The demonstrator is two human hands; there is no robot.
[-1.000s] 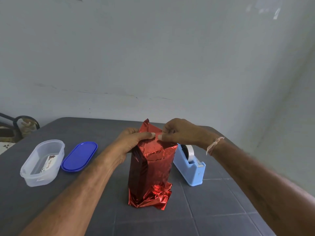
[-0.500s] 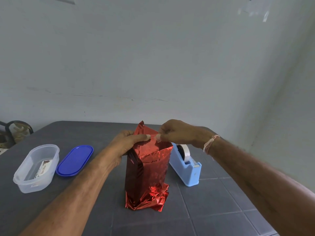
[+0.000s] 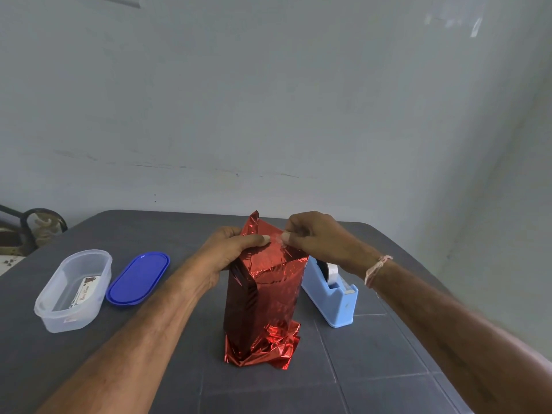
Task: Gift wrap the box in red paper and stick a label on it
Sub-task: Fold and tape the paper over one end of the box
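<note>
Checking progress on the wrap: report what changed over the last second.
Nothing visibly moved; only the camera swayed a little. The left hand still grips the top of the red box, thumb on the fold, and the right hand still pinches what looks like clear tape there. Dispenser, tub and lid stayed put.

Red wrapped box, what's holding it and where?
Left hand grips the box near its top; right hand pinches what looks like clear tape at the top fold.
</note>
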